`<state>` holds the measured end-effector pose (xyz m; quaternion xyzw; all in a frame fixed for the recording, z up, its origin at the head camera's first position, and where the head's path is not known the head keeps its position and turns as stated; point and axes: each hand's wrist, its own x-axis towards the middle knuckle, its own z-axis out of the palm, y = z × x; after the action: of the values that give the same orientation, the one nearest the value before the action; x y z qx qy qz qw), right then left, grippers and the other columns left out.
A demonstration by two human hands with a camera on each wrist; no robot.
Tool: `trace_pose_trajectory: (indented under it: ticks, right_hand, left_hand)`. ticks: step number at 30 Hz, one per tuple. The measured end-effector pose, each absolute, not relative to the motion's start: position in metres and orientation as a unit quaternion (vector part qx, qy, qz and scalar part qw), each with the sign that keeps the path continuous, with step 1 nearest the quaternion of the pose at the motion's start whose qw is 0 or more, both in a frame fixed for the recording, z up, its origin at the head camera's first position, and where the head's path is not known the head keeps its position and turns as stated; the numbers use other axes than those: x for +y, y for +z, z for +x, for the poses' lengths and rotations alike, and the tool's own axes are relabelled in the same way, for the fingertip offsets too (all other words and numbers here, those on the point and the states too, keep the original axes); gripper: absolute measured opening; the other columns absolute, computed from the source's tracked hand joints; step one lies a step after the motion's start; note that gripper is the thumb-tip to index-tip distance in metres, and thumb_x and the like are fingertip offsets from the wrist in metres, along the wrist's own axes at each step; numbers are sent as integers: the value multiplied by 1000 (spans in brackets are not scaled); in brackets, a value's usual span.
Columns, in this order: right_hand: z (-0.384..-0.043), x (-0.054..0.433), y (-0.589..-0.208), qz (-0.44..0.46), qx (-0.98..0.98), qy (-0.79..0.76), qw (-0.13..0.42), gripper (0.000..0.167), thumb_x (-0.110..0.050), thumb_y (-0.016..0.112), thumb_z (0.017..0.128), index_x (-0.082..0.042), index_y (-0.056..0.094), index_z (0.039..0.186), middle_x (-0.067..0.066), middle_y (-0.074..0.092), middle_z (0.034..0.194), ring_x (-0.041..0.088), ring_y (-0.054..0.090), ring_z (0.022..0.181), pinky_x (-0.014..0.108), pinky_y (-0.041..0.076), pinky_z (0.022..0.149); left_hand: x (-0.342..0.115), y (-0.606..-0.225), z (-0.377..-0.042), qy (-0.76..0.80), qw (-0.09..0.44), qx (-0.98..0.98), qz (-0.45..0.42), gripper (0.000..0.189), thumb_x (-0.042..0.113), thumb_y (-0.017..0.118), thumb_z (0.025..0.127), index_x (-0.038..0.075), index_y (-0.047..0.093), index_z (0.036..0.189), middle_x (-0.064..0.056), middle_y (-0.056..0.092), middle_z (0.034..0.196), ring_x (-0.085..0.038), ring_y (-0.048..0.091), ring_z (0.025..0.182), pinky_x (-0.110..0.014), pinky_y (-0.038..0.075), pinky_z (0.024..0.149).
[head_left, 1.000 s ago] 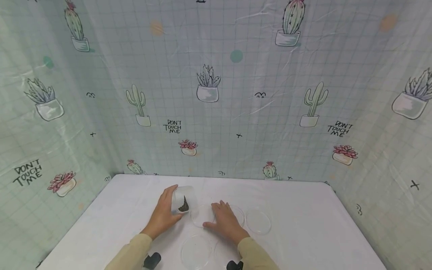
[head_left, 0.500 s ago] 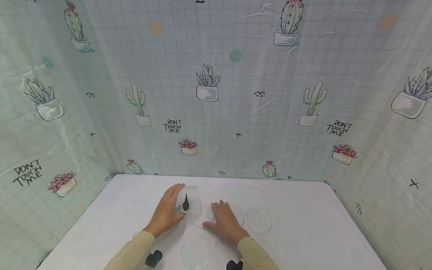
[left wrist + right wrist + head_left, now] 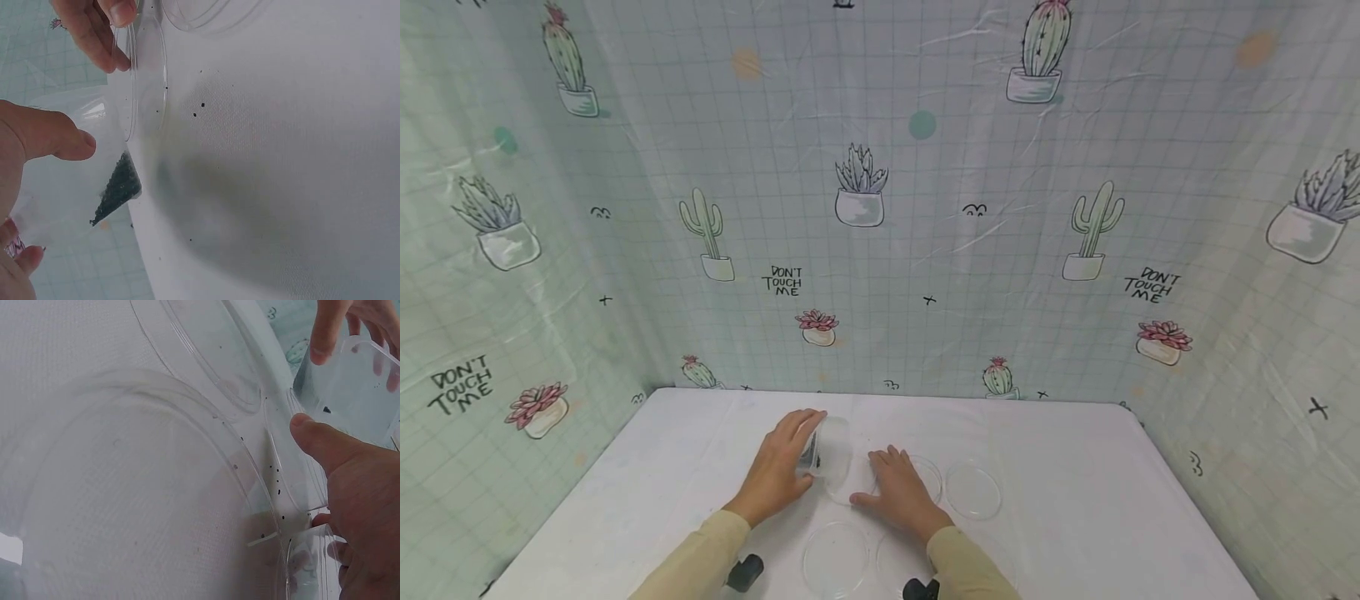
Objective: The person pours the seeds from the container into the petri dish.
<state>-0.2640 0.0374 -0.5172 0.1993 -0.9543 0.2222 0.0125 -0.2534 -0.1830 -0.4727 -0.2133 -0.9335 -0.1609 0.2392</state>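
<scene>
My left hand (image 3: 778, 467) grips a clear plastic tub (image 3: 835, 446), thumb on the near side and fingers on the far side. The tub is tipped, its mouth facing right above a clear round dish (image 3: 150, 75). Dark granules (image 3: 119, 187) are heaped in one corner of the tub. With thumb and fingers spread across the right part of that dish, my right hand (image 3: 904, 496) holds it at the rim. The right wrist view shows the thumb (image 3: 312, 434) at its edge. One dark bit (image 3: 327, 410) lies farther along the tub's inside.
Other clear round dishes lie around: one at the right (image 3: 973, 492), one at the front (image 3: 837, 560), more beside and under the right arm. Stray dark grains (image 3: 202, 105) dot the white tabletop (image 3: 1075, 500). A patterned curtain (image 3: 925, 250) stands behind the table.
My left hand has shifted right with the tub and tilted it further, its mouth now more over the dish. The granules have slid along the tub wall. My right hand stays put.
</scene>
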Motion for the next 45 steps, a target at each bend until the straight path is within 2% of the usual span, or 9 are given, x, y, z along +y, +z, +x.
trace_pose_trajectory:
  ticks: [16,25,37,45]
  right_hand:
    - [-264,37,-514,189,-957,222,-1,82,-59,69,78,-4,51,137,13,53,142,35,38,140,49,25,120]
    - [-265,37,-517,188,-955,227,1,81,-57,70,79,-4,51,137,12,54,141,35,38,140,48,26,120]
    - [-264,37,-516,188,-954,232,-2,80,-55,71,79,-3,51,136,13,54,141,34,38,141,48,25,120]
    - [-265,37,-518,193,-954,231,1,80,-54,71,79,-3,51,136,13,54,141,35,38,141,48,25,120]
  left_hand:
    - [-176,-468,-255,-118,221,-937,-242,102,5,86,61,26,37,148,2,44,146,-24,37,140,-53,41,108]
    - [-174,-467,-255,-92,235,-930,-268,102,4,88,59,20,40,147,-1,47,146,-28,39,138,-54,42,107]
    - [-170,-467,-257,-60,253,-917,-304,102,-1,86,56,22,43,145,0,49,144,-29,42,137,-52,44,105]
    - [-169,-465,-256,-35,237,-921,-308,100,-2,82,61,26,39,147,4,46,146,-27,38,140,-50,42,109]
